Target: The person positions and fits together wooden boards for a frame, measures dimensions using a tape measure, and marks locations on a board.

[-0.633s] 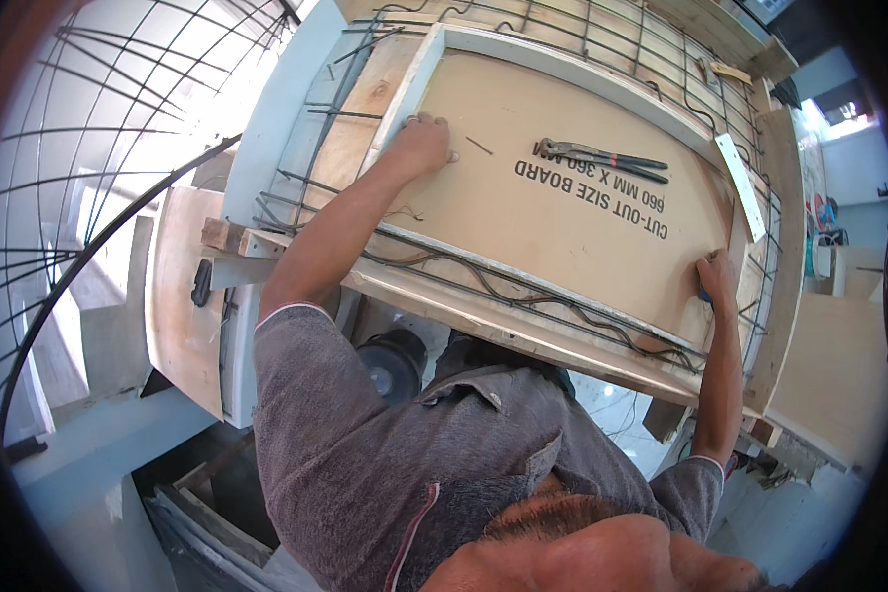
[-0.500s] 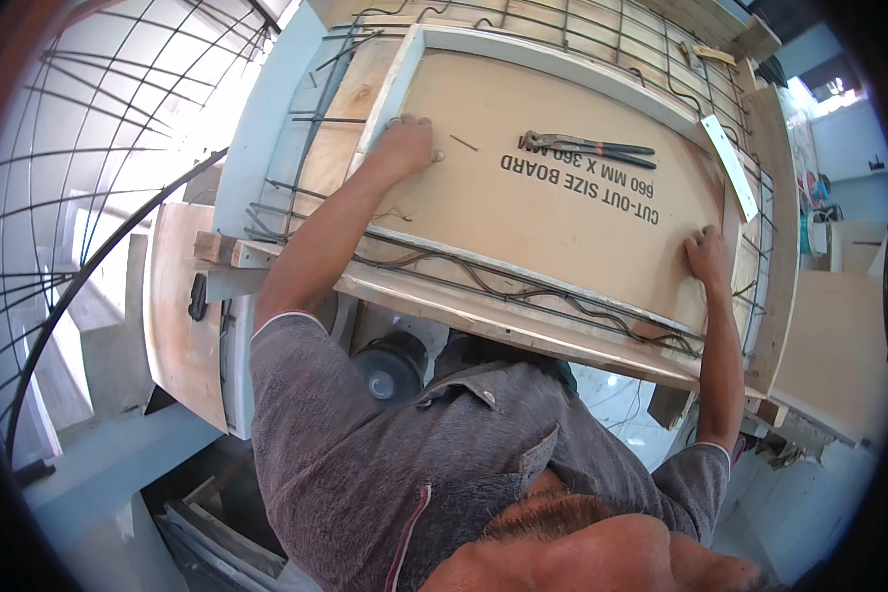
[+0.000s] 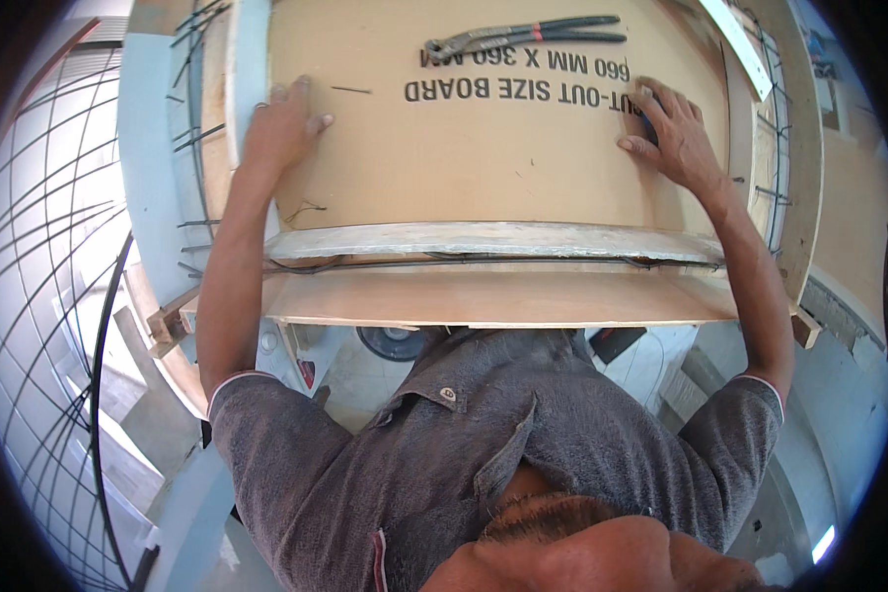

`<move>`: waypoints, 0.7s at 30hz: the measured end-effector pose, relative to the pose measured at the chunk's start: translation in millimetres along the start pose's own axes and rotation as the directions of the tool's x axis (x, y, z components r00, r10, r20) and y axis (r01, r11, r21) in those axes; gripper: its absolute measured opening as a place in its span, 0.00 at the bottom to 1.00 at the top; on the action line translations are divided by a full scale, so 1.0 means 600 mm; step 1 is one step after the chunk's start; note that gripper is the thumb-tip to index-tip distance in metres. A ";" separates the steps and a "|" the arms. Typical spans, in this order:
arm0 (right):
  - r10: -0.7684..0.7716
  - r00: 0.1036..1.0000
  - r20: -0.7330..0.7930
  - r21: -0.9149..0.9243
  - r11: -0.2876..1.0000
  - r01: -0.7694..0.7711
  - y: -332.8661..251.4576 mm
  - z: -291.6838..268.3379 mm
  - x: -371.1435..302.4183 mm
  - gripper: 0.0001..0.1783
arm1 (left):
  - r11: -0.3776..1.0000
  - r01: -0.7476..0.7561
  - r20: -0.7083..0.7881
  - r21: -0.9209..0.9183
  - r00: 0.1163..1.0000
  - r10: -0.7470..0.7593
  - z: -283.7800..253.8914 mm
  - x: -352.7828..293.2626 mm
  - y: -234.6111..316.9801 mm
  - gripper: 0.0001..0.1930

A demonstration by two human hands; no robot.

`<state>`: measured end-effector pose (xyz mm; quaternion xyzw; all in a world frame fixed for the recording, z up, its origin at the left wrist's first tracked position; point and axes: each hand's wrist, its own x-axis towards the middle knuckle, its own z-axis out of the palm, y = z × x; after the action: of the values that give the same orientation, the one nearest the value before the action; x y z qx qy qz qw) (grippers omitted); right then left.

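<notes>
Far left there's a big wire mesh (image 3: 49, 212) with a thick black bar (image 3: 97, 365) curving down beside it, then a pale blue panel (image 3: 150, 148) and a few thin rods (image 3: 199, 168) poking out by the frame (image 3: 253, 59). The left hand (image 3: 281, 128) is palm down at the left edge of the brown board (image 3: 444, 168), fingers loosely spread and thumb out to the side. Can't tell how hard it's pressing, tbh.

The board itself lies flat inside the frame, printed with upside-down black lettering. A little nail (image 3: 352, 90) sits on it just right of that hand, and nearer the person there's a curly scrap of wire (image 3: 311, 207). Down under the front ledge (image 3: 503, 299) you can see part of a dark bucket (image 3: 390, 343). Up top, the pincers (image 3: 523, 36) lie across the board, handles pointing right.

The right hand (image 3: 666, 128) is over the right part of the board, fingers bent, thumb set apart. Something dark (image 3: 649, 128) shows between them, but I can't tell what it is or if it's gripped. Further right there's a white strip (image 3: 738, 49) lying at a slant, then more rods (image 3: 777, 148) and a wooden plank (image 3: 805, 148).
</notes>
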<state>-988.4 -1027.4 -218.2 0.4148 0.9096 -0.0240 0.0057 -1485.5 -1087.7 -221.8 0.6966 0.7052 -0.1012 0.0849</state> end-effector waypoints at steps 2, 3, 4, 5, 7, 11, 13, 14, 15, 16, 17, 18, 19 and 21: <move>-0.017 0.999 0.031 0.035 0.999 0.016 0.009 0.002 0.002 0.35 | 1.000 -0.009 -0.008 -0.006 1.000 0.009 -0.002 0.001 0.002 0.34; -0.026 0.999 0.048 0.057 0.998 0.023 0.014 -0.001 0.006 0.35 | 1.000 0.020 0.045 -0.004 0.999 -0.020 -0.020 0.000 0.017 0.33; -0.030 0.998 0.058 0.070 0.997 0.026 0.011 0.001 0.011 0.35 | 1.000 0.005 0.039 -0.007 0.999 -0.005 -0.014 -0.003 0.015 0.32; -0.016 0.998 0.062 0.072 0.997 0.011 0.006 -0.003 0.008 0.35 | 1.000 -0.028 0.021 -0.012 0.999 0.028 -0.010 0.002 0.007 0.32; -0.029 0.997 0.069 0.072 0.997 0.024 0.015 -0.007 0.010 0.35 | 0.998 -0.053 -0.004 -0.043 0.999 0.053 0.003 0.001 -0.002 0.32; 0.017 0.999 0.044 0.085 0.996 -0.021 0.015 0.008 0.004 0.37 | 0.999 -0.028 0.048 -0.031 0.998 0.029 -0.018 0.009 0.015 0.31; 0.007 0.990 0.138 0.087 0.996 -0.019 0.018 -0.007 0.010 0.43 | 1.000 -0.028 0.037 -0.010 0.999 0.029 -0.022 0.009 0.010 0.31; 0.009 0.993 0.119 0.172 0.985 -0.029 0.018 -0.019 0.009 0.43 | 0.998 -0.066 0.001 -0.017 0.998 0.066 -0.008 0.003 -0.010 0.31; 0.027 0.995 0.100 0.247 0.968 -0.051 0.024 -0.029 0.007 0.43 | 0.993 -0.118 -0.042 -0.027 0.992 0.116 0.005 0.007 -0.016 0.30; 0.032 0.997 0.076 0.325 0.944 -0.056 0.032 -0.039 0.008 0.43 | 0.995 -0.094 -0.034 -0.036 0.995 0.093 0.005 0.001 -0.007 0.30; 0.075 0.990 0.116 0.355 0.928 -0.112 0.040 -0.054 0.003 0.43 | 0.996 -0.081 -0.026 -0.041 0.996 0.080 -0.005 0.000 0.003 0.30; 0.151 0.977 0.153 0.373 0.906 -0.198 0.051 -0.061 -0.007 0.42 | 0.997 -0.062 -0.015 -0.039 0.998 0.061 -0.013 -0.002 0.007 0.30; 0.225 0.956 0.189 0.388 0.877 -0.283 0.065 -0.068 -0.017 0.42 | 0.997 -0.058 -0.010 -0.042 0.998 0.058 -0.013 0.001 0.012 0.31; 0.347 0.919 0.188 0.365 0.844 -0.394 0.093 -0.065 -0.036 0.39 | 0.999 -0.029 0.005 -0.037 1.000 0.029 -0.014 0.000 0.014 0.31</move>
<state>-931.9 -1005.2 -180.9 0.5732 0.7864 -0.2295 -0.0216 -1477.2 -1085.2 -213.6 0.7047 0.6966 -0.0886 0.1010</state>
